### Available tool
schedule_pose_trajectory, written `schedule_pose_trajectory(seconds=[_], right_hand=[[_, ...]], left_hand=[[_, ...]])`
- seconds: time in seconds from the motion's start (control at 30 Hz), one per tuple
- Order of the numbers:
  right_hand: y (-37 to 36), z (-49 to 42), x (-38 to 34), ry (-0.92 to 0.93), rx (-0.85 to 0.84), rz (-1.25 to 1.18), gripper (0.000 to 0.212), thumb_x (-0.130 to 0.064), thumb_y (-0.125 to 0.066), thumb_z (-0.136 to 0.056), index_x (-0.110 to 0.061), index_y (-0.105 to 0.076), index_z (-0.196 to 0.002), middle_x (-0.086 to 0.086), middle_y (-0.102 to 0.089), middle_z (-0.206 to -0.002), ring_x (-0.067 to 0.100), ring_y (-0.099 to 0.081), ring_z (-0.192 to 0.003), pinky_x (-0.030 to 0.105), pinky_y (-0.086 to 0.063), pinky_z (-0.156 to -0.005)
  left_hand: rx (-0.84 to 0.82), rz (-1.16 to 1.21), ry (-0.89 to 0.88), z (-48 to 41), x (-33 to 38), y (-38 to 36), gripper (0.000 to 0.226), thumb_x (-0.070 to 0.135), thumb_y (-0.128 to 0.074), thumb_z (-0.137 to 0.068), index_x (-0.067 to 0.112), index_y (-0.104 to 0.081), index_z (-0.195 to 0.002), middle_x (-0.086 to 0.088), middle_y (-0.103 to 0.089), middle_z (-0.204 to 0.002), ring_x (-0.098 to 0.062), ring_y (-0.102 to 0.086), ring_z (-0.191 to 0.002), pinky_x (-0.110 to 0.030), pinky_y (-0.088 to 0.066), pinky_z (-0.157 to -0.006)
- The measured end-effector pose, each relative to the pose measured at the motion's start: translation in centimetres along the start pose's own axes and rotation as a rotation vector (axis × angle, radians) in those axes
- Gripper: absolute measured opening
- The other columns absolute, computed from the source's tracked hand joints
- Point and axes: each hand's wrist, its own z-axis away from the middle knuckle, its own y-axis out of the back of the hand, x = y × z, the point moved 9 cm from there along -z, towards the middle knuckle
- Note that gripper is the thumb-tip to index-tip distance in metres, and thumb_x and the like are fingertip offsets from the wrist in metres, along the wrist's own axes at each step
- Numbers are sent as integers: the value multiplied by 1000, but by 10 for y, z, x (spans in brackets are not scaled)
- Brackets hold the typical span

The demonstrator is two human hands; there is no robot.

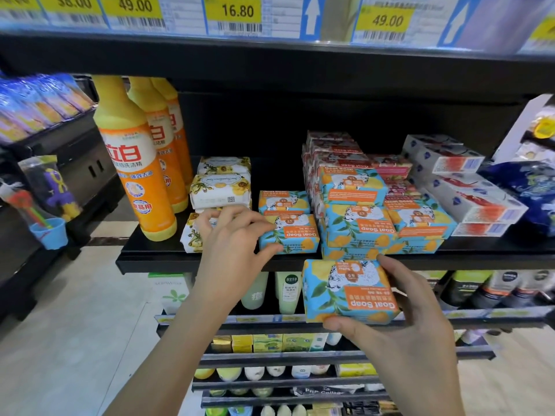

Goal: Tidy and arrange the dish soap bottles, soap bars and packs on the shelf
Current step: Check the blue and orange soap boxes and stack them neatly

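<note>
My right hand (402,322) grips a blue-and-orange Goat Soap bar (348,291) in front of the black shelf's front edge (156,259), its print upside down. My left hand (231,238) reaches onto the shelf; its fingers curl over the left end of another Goat Soap bar (292,234) and lie across a white floral soap pack (192,235). More Goat Soap bars (357,205) are stacked to the right. Two floral soap packs (220,190) are piled behind my left hand. Three orange dish soap bottles (135,163) stand at the shelf's left end.
Pink soap boxes (336,148) sit behind the Goat Soap stack. White-and-red boxes (459,187) lie at the right, beside a dark blue bag (528,187). Lower shelves (270,360) hold bottles and tubes. A black rack (78,151) with toys stands at the left.
</note>
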Motion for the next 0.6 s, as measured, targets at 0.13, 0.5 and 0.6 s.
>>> schedule_pose_trajectory(seconds=[0.13, 0.5, 0.6], right_hand=[[24, 0, -23, 109, 291, -32, 76, -27, -102, -49, -40, -67, -114, -27, -65, -116, -5, -63, -110, 12, -52, -86], [12, 5, -34, 25, 326, -103, 102, -63, -88, -30, -49, -55, -126, -30, -53, -121, 1, -57, -114, 26, -53, -89], [7, 2, -36, 37, 329, -114, 105, -64, -87, -34, -43, -56, -132, -30, -52, -121, -1, -55, -113, 26, -52, -90]], left_hand=[[-36, -60, 18, -13, -4, -4, 35, 36, -93, -68, 18, -81, -96, 3, -77, -102, -32, -63, -104, -42, -22, -89], [-6, -47, 54, -19, -3, -1, 38, 33, -91, -74, 17, -78, -105, -1, -74, -108, -29, -60, -106, -37, -26, -88], [85, 37, 75, 4, -10, 28, 34, 31, -85, -80, 15, -78, -110, -1, -72, -111, -27, -61, -108, -35, -35, -93]])
